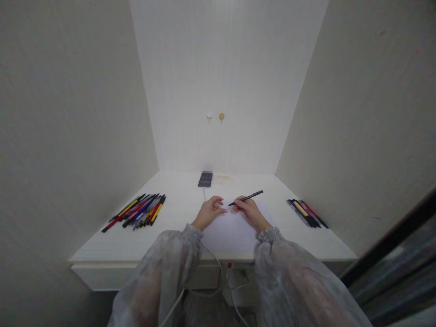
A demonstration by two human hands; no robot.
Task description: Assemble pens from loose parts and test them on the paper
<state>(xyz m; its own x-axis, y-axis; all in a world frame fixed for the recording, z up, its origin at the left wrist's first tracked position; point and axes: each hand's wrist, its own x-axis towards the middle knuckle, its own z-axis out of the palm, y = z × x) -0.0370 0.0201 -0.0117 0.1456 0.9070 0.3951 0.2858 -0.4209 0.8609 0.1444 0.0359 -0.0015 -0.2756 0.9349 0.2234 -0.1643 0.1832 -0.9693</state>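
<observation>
My right hand [249,210] is closed round a black pen [247,198], its tip pointing left and down over a white sheet of paper [231,229]. The pen's rear end sticks out to the upper right. My left hand [209,211] rests on the sheet's left part with its fingers loosely curled and holds nothing, the fingertips close to the pen tip. Both arms wear sheer grey sleeves.
Several coloured pens lie in a pile [139,211] at the left of the white desk [177,240]. A smaller pile of pens [306,213] lies at the right. A dark phone [205,179] sits at the back near the wall. Cables hang below the desk edge.
</observation>
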